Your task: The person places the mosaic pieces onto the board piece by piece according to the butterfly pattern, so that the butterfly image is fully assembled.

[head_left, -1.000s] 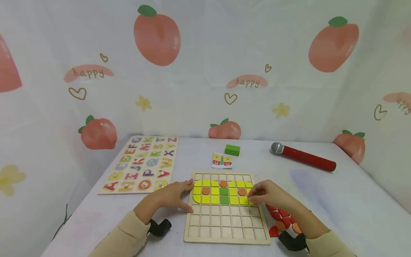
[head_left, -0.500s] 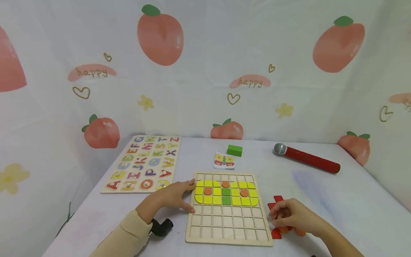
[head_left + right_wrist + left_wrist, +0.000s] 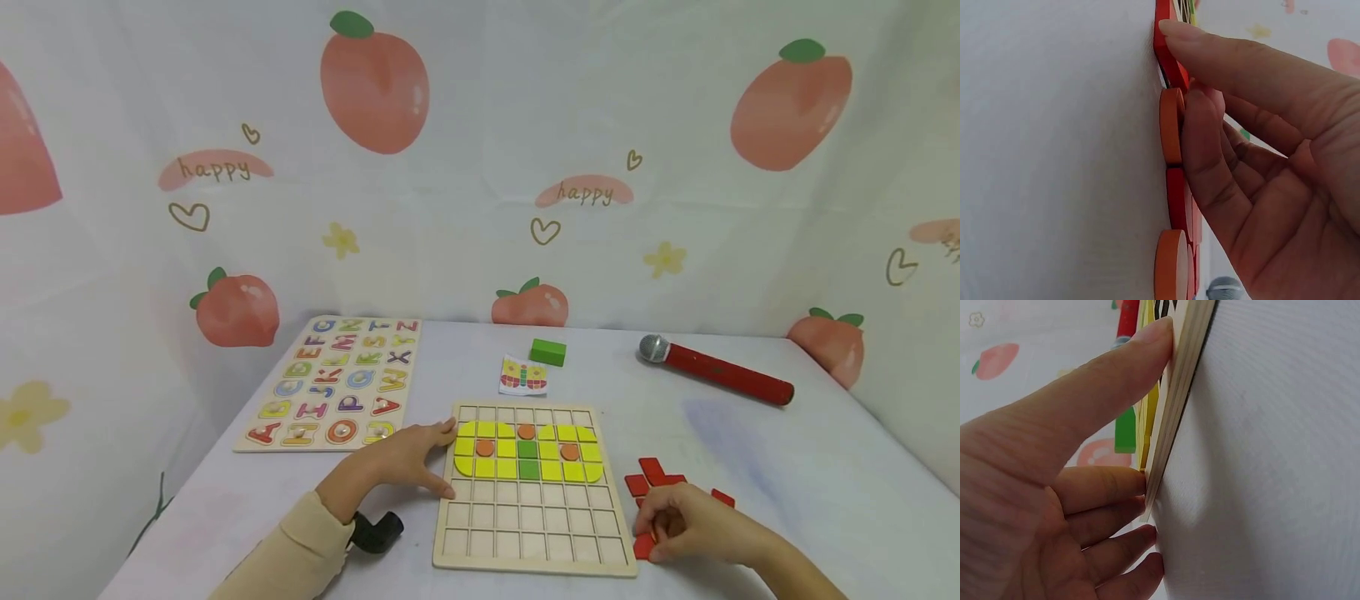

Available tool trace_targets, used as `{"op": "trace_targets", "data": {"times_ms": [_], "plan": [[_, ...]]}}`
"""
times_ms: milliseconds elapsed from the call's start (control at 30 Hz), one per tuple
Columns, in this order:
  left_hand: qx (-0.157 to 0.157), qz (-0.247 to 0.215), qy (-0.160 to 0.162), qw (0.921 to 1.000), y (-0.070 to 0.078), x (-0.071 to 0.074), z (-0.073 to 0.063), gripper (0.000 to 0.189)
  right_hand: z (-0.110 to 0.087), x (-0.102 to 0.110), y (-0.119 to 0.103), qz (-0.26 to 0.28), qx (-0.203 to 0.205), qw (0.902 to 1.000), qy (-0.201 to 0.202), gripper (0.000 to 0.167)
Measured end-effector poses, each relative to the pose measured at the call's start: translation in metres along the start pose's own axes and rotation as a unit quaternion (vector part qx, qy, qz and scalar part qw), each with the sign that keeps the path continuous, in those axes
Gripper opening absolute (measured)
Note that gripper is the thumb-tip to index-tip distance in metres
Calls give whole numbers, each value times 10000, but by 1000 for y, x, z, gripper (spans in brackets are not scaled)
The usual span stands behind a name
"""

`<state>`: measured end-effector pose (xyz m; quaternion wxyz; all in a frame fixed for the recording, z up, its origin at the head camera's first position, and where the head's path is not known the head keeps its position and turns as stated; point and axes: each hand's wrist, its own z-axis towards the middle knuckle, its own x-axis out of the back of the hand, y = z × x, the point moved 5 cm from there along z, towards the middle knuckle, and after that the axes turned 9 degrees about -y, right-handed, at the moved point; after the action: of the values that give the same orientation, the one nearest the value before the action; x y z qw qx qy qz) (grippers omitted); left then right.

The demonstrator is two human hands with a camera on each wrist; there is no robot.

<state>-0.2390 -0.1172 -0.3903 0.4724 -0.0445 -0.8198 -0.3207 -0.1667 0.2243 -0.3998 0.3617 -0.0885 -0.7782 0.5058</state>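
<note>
In the head view, a wooden grid board [image 3: 495,537] lies flat, its upper rows partly filled with yellow tiles [image 3: 486,428], green squares [image 3: 528,449] and orange discs [image 3: 570,452]. My left hand [image 3: 401,457] steadies the board's left edge with spread thumb and fingertips; the left wrist view shows them touching its wooden side. Right of the board, my right hand [image 3: 697,527] is down among loose red tiles [image 3: 649,471]. In the right wrist view its thumb touches a red tile [image 3: 1163,37], while the bent forefinger is beside an orange disc [image 3: 1171,125]. No piece is visibly lifted.
Behind the board lie a pattern card [image 3: 523,377] and a green block [image 3: 548,351]. An alphabet puzzle [image 3: 330,385] is at the left. A red microphone [image 3: 720,372] lies at the back right. A printed curtain [image 3: 465,200] hangs behind the table.
My right hand has left the board's yellow right-hand corner tile and come down to the loose pieces, then shifted slightly nearer me. The left hand keeps its place on the board edge.
</note>
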Motion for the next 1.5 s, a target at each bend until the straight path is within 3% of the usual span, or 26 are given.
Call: {"op": "trace_targets", "data": {"times_ms": [233, 467, 633, 867, 1000, 1133, 1500], "plan": [[-11, -3, -15, 10000, 0, 0, 0, 91, 3, 1, 1, -44, -341, 9994, 55, 19], [50, -34, -36, 10000, -2, 0, 1, 91, 6, 9, 1, 355, -658, 9971, 117, 18], [-5, -40, -44, 10000, -1, 0, 1, 91, 15, 16, -3, 576, -842, 9940, 399, 23], [-2, -7, -12, 10000, -2, 0, 1, 92, 37, 19, -9, 703, -716, 9935, 544, 21], [-2, -57, -17, 10000, -2, 0, 1, 92, 46, 20, -11, 540, -855, 9924, 695, 20], [-25, -81, -37, 10000, -1, -1, 2, 92, 50, 20, -10, 347, -994, 9916, 750, 21], [39, -74, -23, 10000, -1, 0, 1, 91, 54, 17, -6, 312, -834, 9937, 682, 21]]}}
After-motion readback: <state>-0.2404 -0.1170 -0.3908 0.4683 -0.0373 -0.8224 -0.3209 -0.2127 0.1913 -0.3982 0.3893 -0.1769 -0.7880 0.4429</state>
